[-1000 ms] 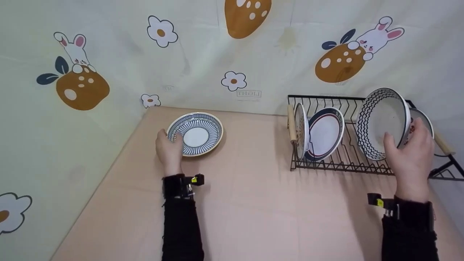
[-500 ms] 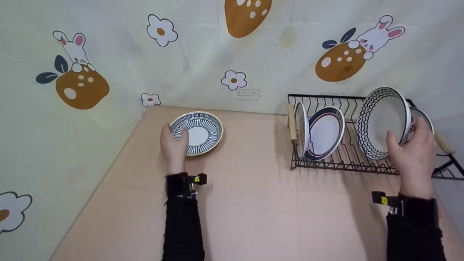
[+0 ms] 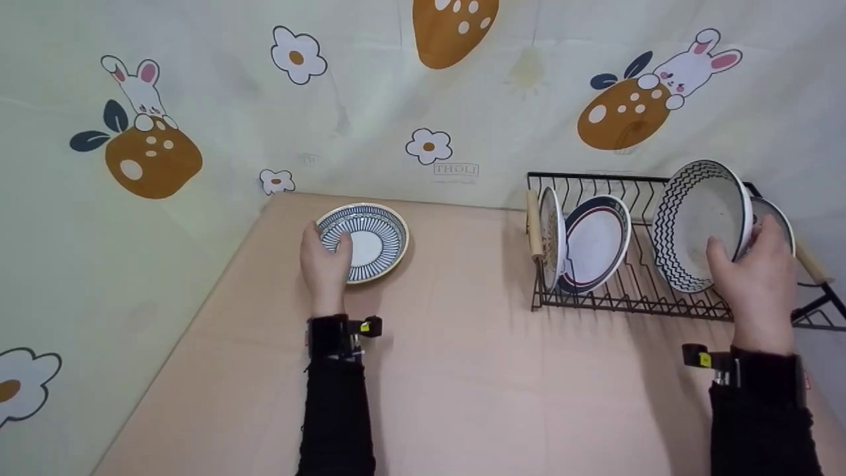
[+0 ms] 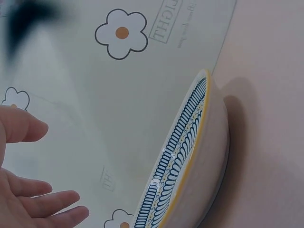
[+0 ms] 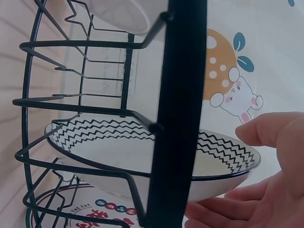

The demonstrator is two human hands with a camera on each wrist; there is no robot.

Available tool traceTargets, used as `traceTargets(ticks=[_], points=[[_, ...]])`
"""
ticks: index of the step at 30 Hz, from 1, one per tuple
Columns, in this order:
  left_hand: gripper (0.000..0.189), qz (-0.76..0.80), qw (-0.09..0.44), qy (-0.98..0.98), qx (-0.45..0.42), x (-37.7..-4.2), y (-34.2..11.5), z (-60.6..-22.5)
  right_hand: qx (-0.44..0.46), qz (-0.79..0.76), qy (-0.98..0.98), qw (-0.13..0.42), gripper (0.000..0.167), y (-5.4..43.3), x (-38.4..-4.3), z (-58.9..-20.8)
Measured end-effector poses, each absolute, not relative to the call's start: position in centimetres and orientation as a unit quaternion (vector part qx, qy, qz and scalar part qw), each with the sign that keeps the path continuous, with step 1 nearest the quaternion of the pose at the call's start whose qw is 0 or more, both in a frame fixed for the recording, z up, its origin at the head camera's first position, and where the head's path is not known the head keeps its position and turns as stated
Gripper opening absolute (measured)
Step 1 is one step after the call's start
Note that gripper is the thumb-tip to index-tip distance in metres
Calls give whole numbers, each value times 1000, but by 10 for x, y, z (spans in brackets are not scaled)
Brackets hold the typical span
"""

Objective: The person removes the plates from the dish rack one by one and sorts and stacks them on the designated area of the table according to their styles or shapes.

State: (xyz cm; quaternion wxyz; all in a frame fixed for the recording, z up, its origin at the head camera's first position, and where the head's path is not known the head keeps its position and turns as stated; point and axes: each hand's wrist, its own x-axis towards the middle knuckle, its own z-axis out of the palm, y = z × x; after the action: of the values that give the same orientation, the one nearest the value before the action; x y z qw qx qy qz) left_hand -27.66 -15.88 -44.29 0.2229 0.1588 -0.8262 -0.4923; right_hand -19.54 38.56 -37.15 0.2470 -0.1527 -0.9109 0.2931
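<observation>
My left hand [image 3: 324, 270] hovers at the left rim of a blue-striped bowl [image 3: 367, 248] on the table. In the left wrist view its thumb and fingers [image 4: 52, 203] are spread, with a gap between them and the yellow-edged bowl. At the right, my right hand [image 3: 760, 287] is at the edge of a zigzag-patterned bowl [image 3: 710, 221] standing tilted in a black wire dish rack [image 3: 615, 303]. The right wrist view shows the thumb [image 5: 266, 129] raised apart from the rim, while straight fingers [image 5: 223, 216] lie beneath the bowl's outer side, their tips partly hidden.
Two plates, one seen nearly edge-on [image 3: 552, 241] and one with a dark blue rim [image 3: 598, 244], stand in the rack's left part. Another dish [image 3: 780, 221] is behind the zigzag bowl. Wooden handles [image 3: 534, 225] flank the rack. A patterned cloth wall [image 3: 357, 132] borders the table.
My left hand has shifted right, overlapping more of the striped bowl. The right hand has drawn slightly toward the right, while both bowls have kept their places.
</observation>
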Motion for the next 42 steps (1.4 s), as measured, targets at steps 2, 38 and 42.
traceTargets(ticks=[2,38,42], points=[[71,-491,222,-828,155,-277,-157,-443,-153,293,-912,244,51,386,-196,-372],[66,-451,228,-860,74,-281,-125,-445,-156,255,-941,161,55,398,-203,-376],[64,-442,235,-864,62,-283,-122,-446,-160,251,-943,148,52,400,-204,-376]])
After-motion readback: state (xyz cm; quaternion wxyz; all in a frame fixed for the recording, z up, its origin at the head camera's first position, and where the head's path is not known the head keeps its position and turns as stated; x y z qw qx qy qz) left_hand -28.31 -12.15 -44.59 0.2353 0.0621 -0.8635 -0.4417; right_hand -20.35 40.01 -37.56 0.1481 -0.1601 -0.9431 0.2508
